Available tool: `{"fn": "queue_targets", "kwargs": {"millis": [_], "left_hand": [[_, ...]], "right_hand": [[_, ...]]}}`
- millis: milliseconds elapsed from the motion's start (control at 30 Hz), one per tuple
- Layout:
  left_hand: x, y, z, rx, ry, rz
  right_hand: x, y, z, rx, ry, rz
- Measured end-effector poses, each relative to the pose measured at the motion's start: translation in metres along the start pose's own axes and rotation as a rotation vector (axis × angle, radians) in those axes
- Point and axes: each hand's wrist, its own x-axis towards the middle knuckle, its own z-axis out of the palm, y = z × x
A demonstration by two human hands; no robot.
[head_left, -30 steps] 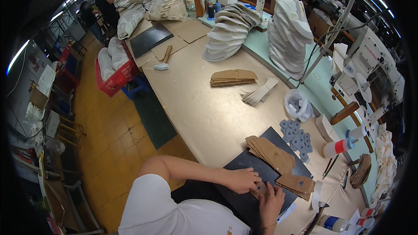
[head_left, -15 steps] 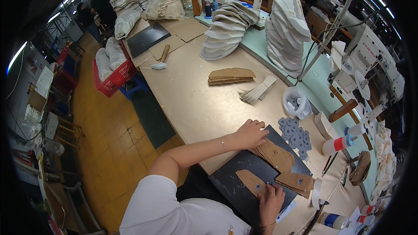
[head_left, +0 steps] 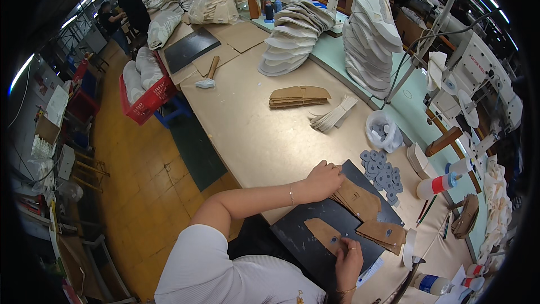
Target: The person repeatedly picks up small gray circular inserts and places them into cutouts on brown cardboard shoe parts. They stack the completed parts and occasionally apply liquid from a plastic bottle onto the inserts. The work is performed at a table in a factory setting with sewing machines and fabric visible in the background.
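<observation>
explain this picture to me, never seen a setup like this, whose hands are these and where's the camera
No robot here: these are a person's bare hands, seen from a fisheye camera worn on the head, so straight edges bend. The right hand touches a single brown piece on a dark board. The left hand is at the far-left end of a brown stack; whether it grips anything is hard to tell. Nearby lie a smaller brown stack and blue-grey pieces, and farther off on the table a hammer.
</observation>
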Motion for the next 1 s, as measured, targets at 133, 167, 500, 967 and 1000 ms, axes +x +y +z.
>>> {"fn": "queue_targets", "kwargs": {"millis": [133, 167, 500, 967, 1000], "left_hand": [[0.002, 0.001, -0.002, -0.075, 0.078, -0.001], [0.004, 0.001, -0.001, -0.077, 0.071, -0.006], [0.009, -0.004, 0.002, -0.233, 0.062, -0.047], [0.009, 0.006, -0.004, -0.235, 0.140, 0.012], [0.009, 0.011, -0.002, -0.205, 0.143, 0.035]], "right_hand": [[0.000, -0.004, -0.005, 0.029, 0.015, -0.014], [0.000, -0.005, -0.006, 0.044, 0.015, -0.001], [-0.005, -0.005, -0.010, 0.071, 0.069, 0.073], [0.013, 0.018, -0.083, -0.073, 0.030, 0.059], [0.013, 0.021, -0.092, -0.105, 0.054, 0.067]]}}
